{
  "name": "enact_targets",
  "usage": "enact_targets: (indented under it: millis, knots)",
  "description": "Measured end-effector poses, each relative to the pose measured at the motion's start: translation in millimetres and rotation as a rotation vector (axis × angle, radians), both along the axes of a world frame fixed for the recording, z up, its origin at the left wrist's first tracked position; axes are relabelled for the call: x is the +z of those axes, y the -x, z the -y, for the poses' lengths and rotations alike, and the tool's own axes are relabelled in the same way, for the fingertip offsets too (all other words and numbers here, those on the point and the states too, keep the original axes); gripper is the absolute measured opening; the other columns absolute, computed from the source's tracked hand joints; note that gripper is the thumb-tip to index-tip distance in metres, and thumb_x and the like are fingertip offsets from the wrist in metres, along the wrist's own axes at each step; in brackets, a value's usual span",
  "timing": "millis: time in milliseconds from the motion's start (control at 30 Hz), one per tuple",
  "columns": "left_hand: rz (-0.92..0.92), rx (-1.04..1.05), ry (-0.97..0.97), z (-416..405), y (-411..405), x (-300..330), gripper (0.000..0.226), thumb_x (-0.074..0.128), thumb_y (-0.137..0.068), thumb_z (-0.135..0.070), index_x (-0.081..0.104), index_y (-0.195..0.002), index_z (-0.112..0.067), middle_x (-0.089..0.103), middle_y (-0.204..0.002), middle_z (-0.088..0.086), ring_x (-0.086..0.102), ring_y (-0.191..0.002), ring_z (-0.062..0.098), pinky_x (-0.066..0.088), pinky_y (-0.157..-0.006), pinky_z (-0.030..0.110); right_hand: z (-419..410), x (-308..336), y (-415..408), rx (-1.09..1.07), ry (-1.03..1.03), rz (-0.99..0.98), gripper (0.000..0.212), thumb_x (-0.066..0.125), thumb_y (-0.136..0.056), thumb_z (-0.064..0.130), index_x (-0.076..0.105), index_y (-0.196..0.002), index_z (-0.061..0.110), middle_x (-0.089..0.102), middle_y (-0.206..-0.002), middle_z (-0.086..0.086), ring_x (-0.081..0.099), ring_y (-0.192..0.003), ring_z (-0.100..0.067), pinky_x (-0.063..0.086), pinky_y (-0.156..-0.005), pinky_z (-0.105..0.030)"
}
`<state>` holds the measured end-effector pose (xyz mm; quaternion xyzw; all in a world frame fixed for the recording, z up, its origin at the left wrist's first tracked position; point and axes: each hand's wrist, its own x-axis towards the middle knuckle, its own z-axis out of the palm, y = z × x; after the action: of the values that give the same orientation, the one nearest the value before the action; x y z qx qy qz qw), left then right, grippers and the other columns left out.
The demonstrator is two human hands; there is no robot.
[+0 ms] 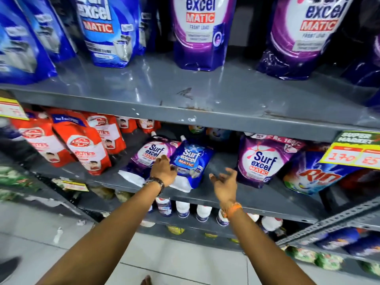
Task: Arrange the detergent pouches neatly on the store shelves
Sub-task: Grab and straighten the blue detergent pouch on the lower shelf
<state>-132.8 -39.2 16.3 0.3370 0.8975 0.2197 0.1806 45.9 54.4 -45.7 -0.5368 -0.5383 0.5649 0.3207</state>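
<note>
Head view: purple pouch (147, 156) and blue pouch (190, 161) lie tipped back at frame centre on middle shelf (257, 197). My left hand (163, 171) rests on both, fingers loose; right hand (225, 183) open, empty. Soft, sloshy, slick film; I'd grip the sides near the top.

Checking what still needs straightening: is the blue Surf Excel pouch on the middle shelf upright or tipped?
Tipped: the blue pouch leans back, its white base lifted toward the shelf edge.
</note>
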Motion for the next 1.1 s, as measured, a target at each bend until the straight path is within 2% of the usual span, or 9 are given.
enact_targets:
  millis: [233, 333, 467, 567, 667, 767, 900, 1000, 1100]
  knots:
    - [0.363, 0.099, -0.070, 6, -3, -9, 0.044, 0.052, -0.097, -0.025, 0.041, -0.133, -0.001, 0.061, -0.127, 0.021, 0.060, -0.114, 0.037, 0.045, -0.093, 0.036, -28, 24, 75, -0.007, 0.070, 0.229, 0.061, 0.073, -0.088, 0.028, 0.048, -0.132, -0.006, 0.064, -0.131, -0.022, 0.062, -0.122, -0.035, 0.049, -0.094, -0.034]
    - [0.527, 0.141, -0.165, 7, 1, -8, 0.054, 0.057, -0.093, -0.012, 0.030, -0.138, -0.003, 0.060, -0.127, 0.018, 0.057, -0.102, 0.027, 0.043, -0.088, 0.030, -39, 18, 81, 0.016, 0.122, 0.222, 0.061, 0.082, -0.076, 0.020, 0.054, -0.123, -0.008, 0.066, -0.113, -0.013, 0.068, -0.107, -0.026, 0.051, -0.079, -0.029]
    - [0.702, 0.097, -0.112, 8, 12, -2, 0.065, 0.067, -0.086, -0.007, 0.033, -0.141, -0.008, 0.054, -0.123, 0.007, 0.050, -0.104, 0.021, 0.047, -0.083, 0.030, -50, 13, 66, 0.083, 0.369, 0.022, 0.035, 0.072, -0.074, -0.008, 0.061, -0.108, -0.007, 0.068, -0.094, -0.017, 0.068, -0.049, -0.013, 0.053, -0.042, -0.023]
    - [0.852, 0.089, -0.084, 11, 18, 0, 0.084, 0.079, -0.072, -0.005, 0.035, -0.144, -0.009, 0.056, -0.133, 0.007, 0.055, -0.110, 0.020, 0.048, -0.077, 0.030, -43, 25, 47, 0.201, 0.524, 0.031, 0.027, 0.068, -0.081, -0.005, 0.065, -0.107, 0.001, 0.068, -0.098, -0.015, 0.066, -0.071, -0.024, 0.055, -0.052, -0.031]
    - [0.779, 0.002, -0.061, 13, 18, -7, 0.113, 0.092, -0.038, -0.012, 0.043, -0.140, -0.010, 0.058, -0.139, 0.007, 0.058, -0.121, 0.021, 0.049, -0.104, 0.034, -35, 29, 38, 0.181, 0.514, -0.053, 0.034, 0.062, -0.085, -0.015, 0.054, -0.098, 0.016, 0.066, -0.098, -0.014, 0.065, -0.081, -0.030, 0.056, -0.060, -0.041]
    - [0.743, -0.065, -0.108, 13, 9, -5, 0.089, 0.086, -0.054, 0.011, 0.049, -0.131, -0.012, 0.063, -0.128, 0.002, 0.060, -0.108, 0.016, 0.051, -0.097, 0.033, -30, 36, 37, 0.140, 0.447, -0.193, 0.063, 0.055, -0.081, -0.026, 0.046, -0.124, 0.020, 0.069, -0.110, -0.014, 0.066, -0.104, -0.036, 0.058, -0.072, -0.049]
    - [0.676, -0.088, -0.252, 5, 10, -2, 0.106, 0.088, -0.045, 0.014, 0.040, -0.133, -0.021, 0.068, -0.122, 0.002, 0.067, -0.107, 0.021, 0.057, -0.094, 0.043, -36, 64, 37, 0.176, 0.260, -0.267, 0.076, 0.052, -0.082, -0.029, 0.038, -0.137, 0.020, 0.069, -0.108, -0.014, 0.067, -0.093, -0.027, 0.062, -0.063, -0.035]
    - [0.473, -0.146, -0.285, -3, 11, 3, 0.109, 0.090, -0.044, -0.001, 0.036, -0.130, -0.040, 0.069, -0.117, -0.006, 0.067, -0.104, 0.017, 0.057, -0.092, 0.042, -40, 81, 42, 0.136, 0.096, -0.287, 0.081, 0.052, -0.083, -0.028, 0.030, -0.148, 0.016, 0.065, -0.122, -0.018, 0.067, -0.102, -0.029, 0.059, -0.088, -0.049]
    - [0.342, -0.176, -0.317, -13, 9, 12, 0.115, 0.089, -0.050, -0.002, 0.025, -0.139, -0.037, 0.068, -0.119, -0.001, 0.067, -0.102, 0.021, 0.056, -0.089, 0.041, -45, 84, 46, 0.100, -0.083, -0.254, 0.080, 0.056, -0.081, -0.027, 0.032, -0.148, 0.008, 0.056, -0.141, -0.019, 0.060, -0.124, -0.033, 0.051, -0.103, -0.054]
